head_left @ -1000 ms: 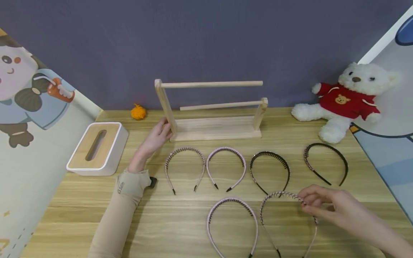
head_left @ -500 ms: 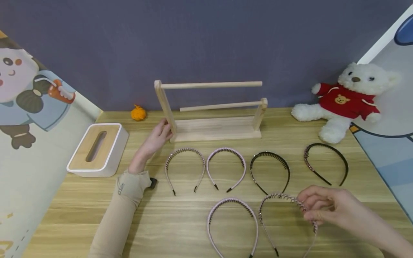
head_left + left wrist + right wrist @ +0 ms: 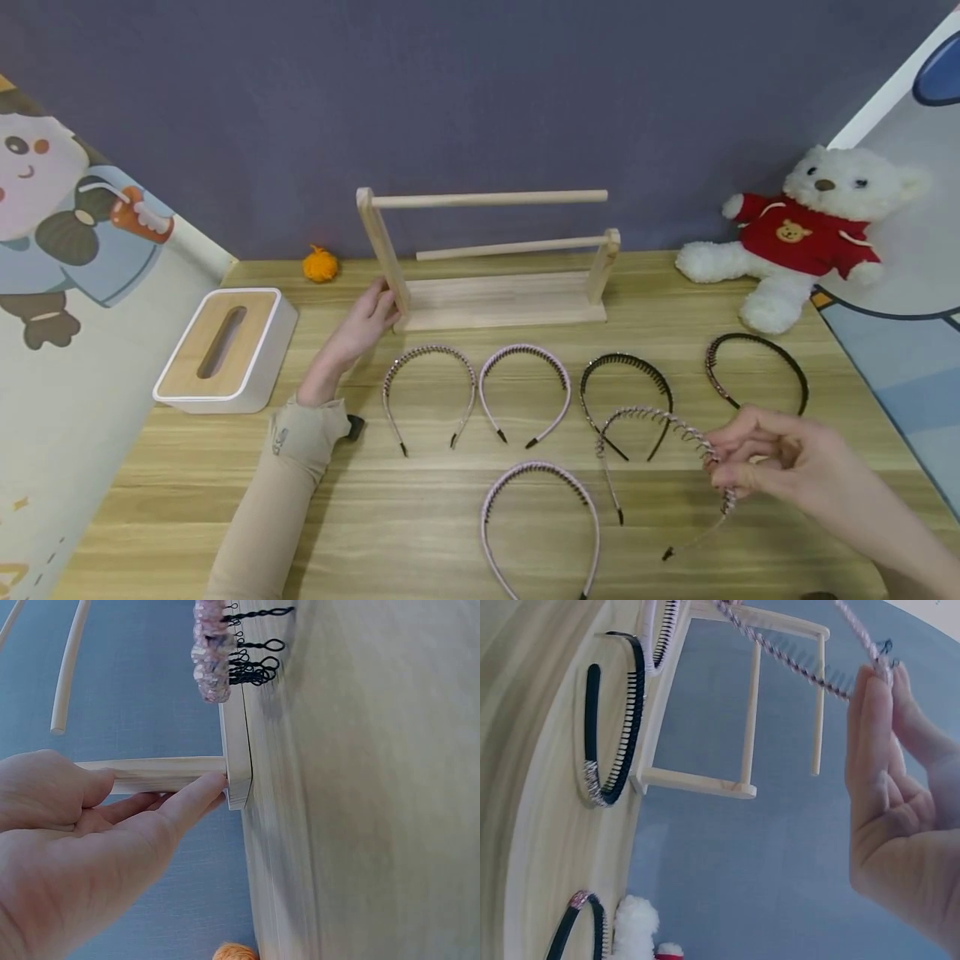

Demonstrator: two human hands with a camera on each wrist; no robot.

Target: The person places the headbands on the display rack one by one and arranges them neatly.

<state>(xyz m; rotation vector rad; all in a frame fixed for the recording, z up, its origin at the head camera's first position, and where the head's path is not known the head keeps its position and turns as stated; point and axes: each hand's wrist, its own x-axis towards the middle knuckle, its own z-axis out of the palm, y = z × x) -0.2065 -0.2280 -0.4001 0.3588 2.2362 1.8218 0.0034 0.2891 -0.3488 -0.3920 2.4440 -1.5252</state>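
Note:
My right hand [image 3: 795, 471] pinches a pink beaded headband [image 3: 651, 411] between thumb and fingers, lifted above the table. In the right wrist view the fingertips grip its side, with its wire teeth showing. My left hand [image 3: 363, 321] holds the lower left upright of a wooden rack [image 3: 498, 298]; in the left wrist view the thumb lies on the upright and one finger reaches to the base. The rack has two bare rods. In front of it lie a beaded headband [image 3: 430, 347], a pink headband [image 3: 525, 346] and two black headbands [image 3: 626, 357].
Another pink headband [image 3: 540, 465] lies near the front edge. A white tissue box [image 3: 258, 375] with a wooden lid stands left, an orange yarn ball [image 3: 320, 265] behind it. At the back right sits a white teddy bear [image 3: 795, 233] in red. A dark wall rises behind.
My right hand has raised the beaded headband off the table and tilted it, moving it slightly away from me, over the black headband's lower end. The left hand has stayed at the rack.

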